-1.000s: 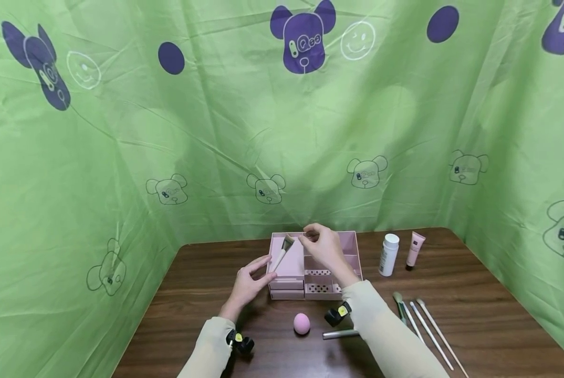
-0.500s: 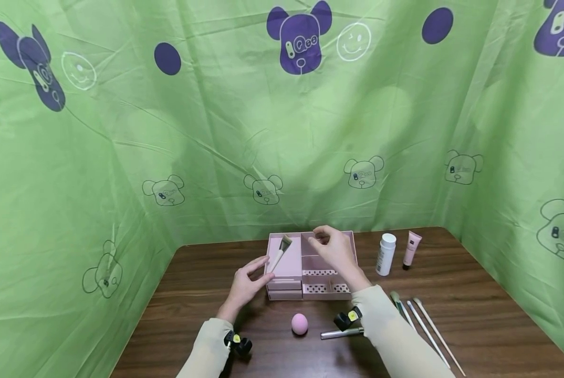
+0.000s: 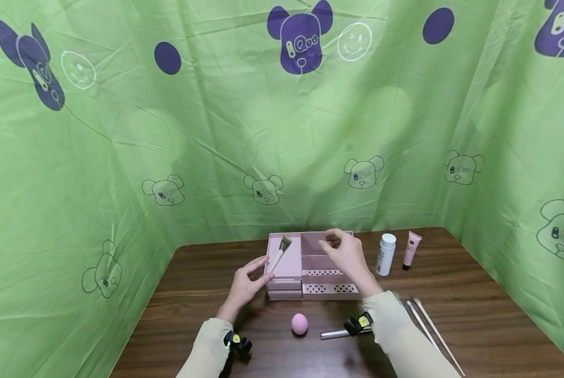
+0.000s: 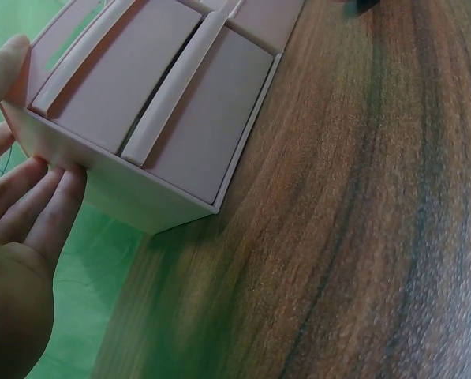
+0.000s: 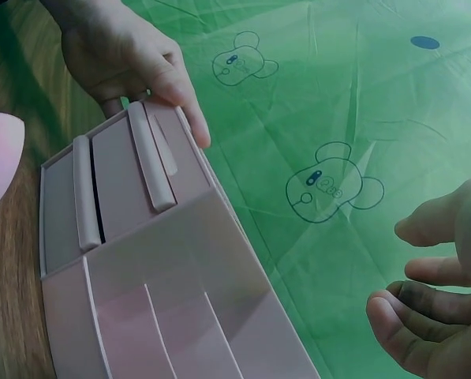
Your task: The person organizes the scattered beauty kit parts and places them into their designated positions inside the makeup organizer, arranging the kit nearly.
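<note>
A pink makeup organizer (image 3: 326, 295) with drawers on its left and open compartments on its right stands on the table. On its flat top left lies a makeup brush (image 3: 282, 249), bristles pointing back. My left hand (image 3: 246, 286) touches the organizer's left side, its thumb near the brush handle. In the left wrist view, the fingers (image 4: 55, 207) rest nearly straight against the side wall. Above the right compartments hovers my right hand (image 3: 348, 255), loosely bent and holding nothing. The right wrist view shows its fingers (image 5: 428, 304) apart from the organizer.
A pink makeup sponge (image 3: 299, 324) and a silver tube-like handle (image 3: 336, 334) lie in front. Several brushes (image 3: 435, 331) lie at the right, partly hidden by the right sleeve. A white bottle (image 3: 386, 254) and a pink tube (image 3: 411, 250) stand behind them. Green cloth surrounds the table.
My right hand has moved right, away from the brush's bristle end and across the compartments. The left hand and the brush stay in place.
</note>
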Available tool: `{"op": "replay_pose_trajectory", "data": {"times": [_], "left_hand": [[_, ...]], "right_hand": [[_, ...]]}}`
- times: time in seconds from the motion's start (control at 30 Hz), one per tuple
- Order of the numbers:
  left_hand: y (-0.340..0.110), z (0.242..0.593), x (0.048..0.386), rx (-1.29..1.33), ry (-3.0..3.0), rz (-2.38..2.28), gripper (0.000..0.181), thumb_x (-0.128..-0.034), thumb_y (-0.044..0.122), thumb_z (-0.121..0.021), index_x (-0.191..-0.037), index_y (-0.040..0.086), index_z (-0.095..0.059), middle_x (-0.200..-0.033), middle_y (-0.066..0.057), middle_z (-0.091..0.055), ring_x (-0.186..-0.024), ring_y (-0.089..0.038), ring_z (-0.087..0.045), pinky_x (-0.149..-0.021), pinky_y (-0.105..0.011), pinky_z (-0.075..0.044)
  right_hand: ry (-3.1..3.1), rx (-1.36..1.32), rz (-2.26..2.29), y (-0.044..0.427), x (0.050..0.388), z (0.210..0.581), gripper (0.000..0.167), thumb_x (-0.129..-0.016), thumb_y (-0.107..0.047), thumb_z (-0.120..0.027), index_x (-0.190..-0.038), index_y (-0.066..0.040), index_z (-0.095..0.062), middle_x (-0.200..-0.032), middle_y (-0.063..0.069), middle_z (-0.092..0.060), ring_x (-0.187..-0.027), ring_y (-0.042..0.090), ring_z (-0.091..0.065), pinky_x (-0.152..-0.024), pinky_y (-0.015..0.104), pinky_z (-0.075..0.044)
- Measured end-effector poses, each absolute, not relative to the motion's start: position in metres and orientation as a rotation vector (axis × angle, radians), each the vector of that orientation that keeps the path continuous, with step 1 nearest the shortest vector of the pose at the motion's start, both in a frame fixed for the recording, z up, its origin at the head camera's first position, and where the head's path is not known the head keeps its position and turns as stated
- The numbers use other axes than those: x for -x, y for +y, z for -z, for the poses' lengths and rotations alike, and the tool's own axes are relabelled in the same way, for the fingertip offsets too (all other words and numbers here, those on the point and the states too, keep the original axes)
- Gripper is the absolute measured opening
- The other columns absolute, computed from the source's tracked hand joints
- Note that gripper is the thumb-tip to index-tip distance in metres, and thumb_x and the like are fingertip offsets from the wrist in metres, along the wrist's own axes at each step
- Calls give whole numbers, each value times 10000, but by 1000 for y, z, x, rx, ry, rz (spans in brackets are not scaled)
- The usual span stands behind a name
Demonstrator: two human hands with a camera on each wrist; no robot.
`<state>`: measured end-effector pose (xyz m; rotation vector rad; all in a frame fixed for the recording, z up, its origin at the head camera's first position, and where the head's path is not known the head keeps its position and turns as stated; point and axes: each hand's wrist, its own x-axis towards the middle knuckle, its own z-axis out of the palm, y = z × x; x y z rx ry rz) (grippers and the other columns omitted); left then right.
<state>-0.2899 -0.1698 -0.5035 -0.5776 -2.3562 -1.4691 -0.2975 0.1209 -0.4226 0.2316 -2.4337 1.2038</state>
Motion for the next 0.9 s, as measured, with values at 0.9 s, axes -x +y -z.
{"op": "replay_pose_trajectory", "data": {"times": [0.9], "left_hand": [[-169,519,300,550,-2314,1492,490,-800,116,-803,-1248,-3,-646,-1307,-164,-623,-1251,-334,-558,-1074,-426,-432]], "right_hand": [[-2424,-178,-1102,158,286,445,265,-824,-208,-763,-1059,-97,-712,-902,43,-746,-771,170,-690,-717,322,-579]]}}
